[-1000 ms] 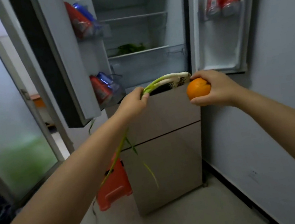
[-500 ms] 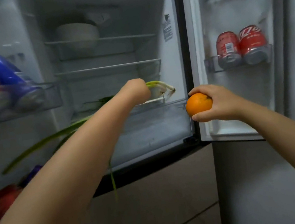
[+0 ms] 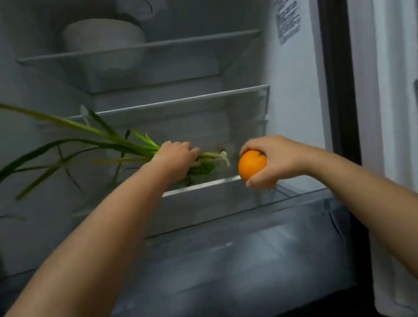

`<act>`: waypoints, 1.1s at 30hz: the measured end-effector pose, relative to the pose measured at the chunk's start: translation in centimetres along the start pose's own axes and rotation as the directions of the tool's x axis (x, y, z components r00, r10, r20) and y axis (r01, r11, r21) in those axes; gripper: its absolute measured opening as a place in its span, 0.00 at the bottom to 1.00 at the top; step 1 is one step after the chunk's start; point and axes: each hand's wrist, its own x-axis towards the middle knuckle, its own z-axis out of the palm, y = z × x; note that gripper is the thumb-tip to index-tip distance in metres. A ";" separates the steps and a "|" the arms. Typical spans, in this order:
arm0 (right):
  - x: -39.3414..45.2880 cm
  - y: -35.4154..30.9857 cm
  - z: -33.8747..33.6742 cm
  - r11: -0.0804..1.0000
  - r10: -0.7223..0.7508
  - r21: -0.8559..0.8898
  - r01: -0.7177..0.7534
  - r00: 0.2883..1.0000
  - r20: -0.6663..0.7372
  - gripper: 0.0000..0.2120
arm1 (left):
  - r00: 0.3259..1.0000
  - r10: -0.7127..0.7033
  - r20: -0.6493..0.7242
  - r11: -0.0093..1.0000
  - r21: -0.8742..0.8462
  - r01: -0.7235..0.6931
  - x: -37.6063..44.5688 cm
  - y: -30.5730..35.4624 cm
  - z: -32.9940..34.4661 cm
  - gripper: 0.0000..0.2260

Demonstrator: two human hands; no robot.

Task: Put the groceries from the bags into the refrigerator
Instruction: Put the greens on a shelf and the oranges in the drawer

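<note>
My left hand point(image 3: 175, 161) grips long green scallions point(image 3: 106, 147), lying crosswise, roots rightward over the glass shelf point(image 3: 207, 185); my right hand point(image 3: 277, 159) clasps a round orange point(image 3: 252, 165) beside its front edge.

Green onions and an orange at the open refrigerator

The green onions point(image 3: 71, 151), held in the left hand point(image 3: 175, 161), lie nearly level over the lowest glass shelf point(image 3: 206, 185), white root ends to the right, long leaves fanning out left. The round orange point(image 3: 252, 165), gripped in the right hand point(image 3: 277, 158), sits at that shelf's front right edge, inside the refrigerator point(image 3: 298, 88).
</note>
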 end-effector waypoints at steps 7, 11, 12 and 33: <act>8.9 1.9 0.3 0.992 0.058 -0.122 -0.039 0.987 0.151 0.21 | 0.999 0.010 0.046 0.973 -0.232 0.001 9.4 -1.0 3.6 0.19; 12.5 2.1 0.6 0.981 0.110 -0.182 -0.070 0.970 0.216 0.20 | 0.997 0.003 0.073 0.844 -0.535 0.036 13.6 -0.3 4.2 0.16; 13.2 2.2 0.7 0.973 0.118 -0.221 -0.063 0.962 0.246 0.19 | 0.996 0.035 0.086 0.868 -0.497 0.012 14.4 -0.1 4.6 0.17; 13.8 5.0 13.4 0.866 0.408 -0.494 0.073 0.467 0.784 0.25 | 0.933 0.113 0.340 0.986 -0.152 -0.064 8.1 -0.9 8.4 0.17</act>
